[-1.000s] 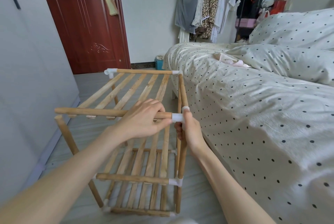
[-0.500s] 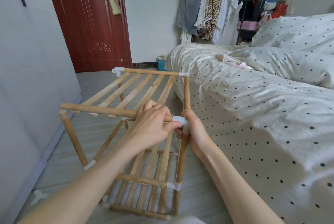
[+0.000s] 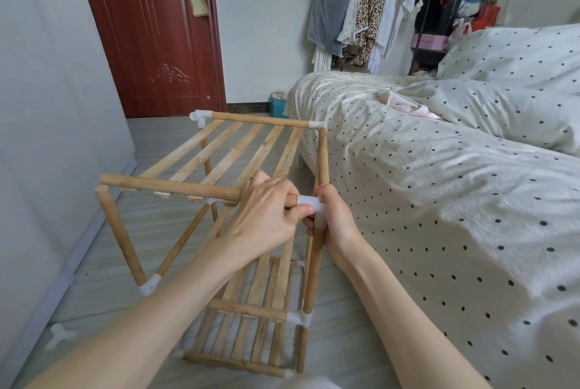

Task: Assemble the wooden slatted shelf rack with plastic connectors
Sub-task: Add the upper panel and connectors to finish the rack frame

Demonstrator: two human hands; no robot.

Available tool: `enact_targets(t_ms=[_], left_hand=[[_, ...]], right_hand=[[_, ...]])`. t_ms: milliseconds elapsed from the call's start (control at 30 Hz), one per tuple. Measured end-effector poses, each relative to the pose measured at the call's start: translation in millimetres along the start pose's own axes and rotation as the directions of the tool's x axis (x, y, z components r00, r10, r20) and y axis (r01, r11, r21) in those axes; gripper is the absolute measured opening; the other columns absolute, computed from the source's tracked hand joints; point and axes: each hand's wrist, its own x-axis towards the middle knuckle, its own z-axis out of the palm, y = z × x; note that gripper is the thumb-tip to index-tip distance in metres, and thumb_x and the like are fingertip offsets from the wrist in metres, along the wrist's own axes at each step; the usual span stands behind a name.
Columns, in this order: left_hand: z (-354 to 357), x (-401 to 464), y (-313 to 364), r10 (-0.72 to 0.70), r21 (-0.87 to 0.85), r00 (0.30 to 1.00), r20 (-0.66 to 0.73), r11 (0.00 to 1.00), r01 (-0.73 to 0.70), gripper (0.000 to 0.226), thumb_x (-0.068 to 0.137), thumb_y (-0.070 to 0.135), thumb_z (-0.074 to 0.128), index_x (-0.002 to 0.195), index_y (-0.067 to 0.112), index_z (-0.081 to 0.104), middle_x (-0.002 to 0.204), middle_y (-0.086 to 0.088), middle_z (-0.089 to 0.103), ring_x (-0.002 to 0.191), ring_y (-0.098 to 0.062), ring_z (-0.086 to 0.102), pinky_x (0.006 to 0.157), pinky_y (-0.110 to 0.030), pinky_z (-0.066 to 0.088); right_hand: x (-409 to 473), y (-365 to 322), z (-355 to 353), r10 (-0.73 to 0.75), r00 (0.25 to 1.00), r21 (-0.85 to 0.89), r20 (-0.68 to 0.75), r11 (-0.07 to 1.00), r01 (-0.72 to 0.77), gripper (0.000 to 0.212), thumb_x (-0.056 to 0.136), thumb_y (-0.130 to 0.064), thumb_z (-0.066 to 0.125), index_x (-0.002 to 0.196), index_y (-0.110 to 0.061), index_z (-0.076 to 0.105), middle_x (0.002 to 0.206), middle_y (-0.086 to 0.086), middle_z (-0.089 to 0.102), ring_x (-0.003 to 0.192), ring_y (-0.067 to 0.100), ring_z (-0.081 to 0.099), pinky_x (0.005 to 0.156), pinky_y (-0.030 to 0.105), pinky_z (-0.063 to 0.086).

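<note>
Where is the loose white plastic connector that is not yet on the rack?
In the head view, the loose white connector lies on the floor at the lower left, beside the grey wall and left of the rack's near left post.

Rack (image 3: 238,165) on floor (image 3: 103,266) left of bed (image 3: 439,200), door (image 3: 150,31) behind.

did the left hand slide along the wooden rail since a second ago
No. The left hand still grips the horizontal wooden rail right beside the white plastic corner connector; only the camera view shifted.
</note>
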Motion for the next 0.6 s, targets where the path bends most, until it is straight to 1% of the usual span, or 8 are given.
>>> enact_targets(t_ms=[67, 133, 200, 267, 367, 433, 533, 600], left_hand=[[-2.2, 2.2, -3.3, -0.006, -0.034, 1.000, 0.019, 0.999, 0.007, 0.032, 0.085, 0.042, 0.061, 0.110, 0.022, 0.054, 0.093, 0.015, 0.044, 0.103, -0.008, 0.039, 0.083, -0.025, 0.030], [-6.2, 2.5, -9.5, 0.055, -0.043, 0.996, 0.065, 0.998, -0.052, 0.030, 0.085, 0.041, 0.062, 0.108, 0.021, 0.056, 0.100, 0.013, 0.042, 0.103, -0.006, 0.040, 0.090, -0.025, 0.035], [-12.0, 1.9, -17.0, 0.129, -0.024, 0.986, 0.109, 0.992, -0.127, 0.025, 0.087, 0.038, 0.061, 0.105, 0.020, 0.061, 0.099, 0.011, 0.043, 0.100, -0.007, 0.038, 0.092, -0.028, 0.035], [-18.2, 1.5, -27.6, 0.169, 0.034, 0.978, 0.124, 0.984, -0.175, 0.025, 0.088, 0.037, 0.058, 0.107, 0.021, 0.063, 0.097, 0.012, 0.042, 0.096, -0.007, 0.035, 0.089, -0.031, 0.036], [-27.7, 4.5, -39.7, 0.192, 0.071, 0.973, 0.125, 0.977, -0.202, 0.023, 0.087, 0.040, 0.057, 0.101, 0.024, 0.066, 0.092, 0.014, 0.043, 0.088, -0.002, 0.034, 0.080, -0.027, 0.035], [-29.5, 8.0, -41.5, 0.219, 0.041, 0.966, 0.141, 0.973, -0.226, 0.020, 0.086, 0.039, 0.058, 0.095, 0.023, 0.066, 0.087, 0.017, 0.045, 0.085, 0.002, 0.037, 0.075, -0.024, 0.034], [-26.0, 12.6, -41.6, 0.231, 0.004, 0.962, 0.148, 0.972, -0.234, 0.013, 0.087, 0.031, 0.062, 0.089, 0.019, 0.066, 0.083, 0.018, 0.045, 0.086, 0.002, 0.041, 0.074, -0.024, 0.036], [-22.5, 14.7, -42.5, 0.241, -0.006, 0.959, 0.147, 0.970, -0.243, 0.011, 0.087, 0.029, 0.061, 0.087, 0.018, 0.063, 0.083, 0.016, 0.042, 0.082, 0.002, 0.042, 0.070, -0.022, 0.035]], right_hand=[[-0.2, -1.2, -0.4, 0.006, 1.000, 0.002, 0.011, 1.000, -0.006, 0.018, 0.087, -0.025, 0.038, 0.072, -0.016, 0.040, 0.048, -0.004, 0.042, 0.044, 0.010, 0.040, 0.054, 0.027, 0.032], [-1.3, -4.1, -3.1, 0.014, 0.999, 0.013, 0.045, 1.000, -0.014, 0.018, 0.087, -0.024, 0.039, 0.072, -0.015, 0.043, 0.052, -0.002, 0.045, 0.047, 0.012, 0.041, 0.054, 0.028, 0.031], [-0.5, -10.3, -7.9, 0.043, 0.997, 0.058, 0.060, 0.997, -0.047, 0.015, 0.085, -0.022, 0.042, 0.075, -0.012, 0.047, 0.059, 0.002, 0.047, 0.051, 0.015, 0.042, 0.054, 0.029, 0.031], [3.0, -18.6, -13.0, 0.101, 0.994, 0.118, 0.037, 0.987, -0.105, 0.018, 0.088, -0.026, 0.043, 0.079, -0.011, 0.048, 0.065, 0.003, 0.045, 0.057, 0.016, 0.041, 0.056, 0.029, 0.031], [12.7, -30.9, -12.8, 0.162, 0.987, 0.176, -0.013, 0.972, -0.157, 0.037, 0.095, -0.041, 0.042, 0.077, -0.010, 0.049, 0.065, 0.003, 0.045, 0.058, 0.016, 0.041, 0.059, 0.028, 0.035], [18.7, -34.9, -5.1, 0.165, 0.986, 0.162, -0.032, 0.974, -0.158, 0.029, 0.096, -0.035, 0.044, 0.082, -0.011, 0.050, 0.065, 0.003, 0.046, 0.054, 0.014, 0.042, 0.054, 0.026, 0.038], [26.1, -32.1, 4.1, 0.176, 0.983, 0.201, -0.045, 0.966, -0.164, 0.012, 0.094, -0.018, 0.045, 0.084, -0.011, 0.044, 0.057, 0.003, 0.044, 0.049, 0.014, 0.036, 0.050, 0.026, 0.033], [30.7, -28.5, 4.0, 0.159, 0.986, 0.273, -0.044, 0.952, -0.141, 0.014, 0.094, -0.014, 0.044, 0.080, -0.014, 0.039, 0.048, 0.001, 0.041, 0.045, 0.013, 0.032, 0.046, 0.023, 0.030]])
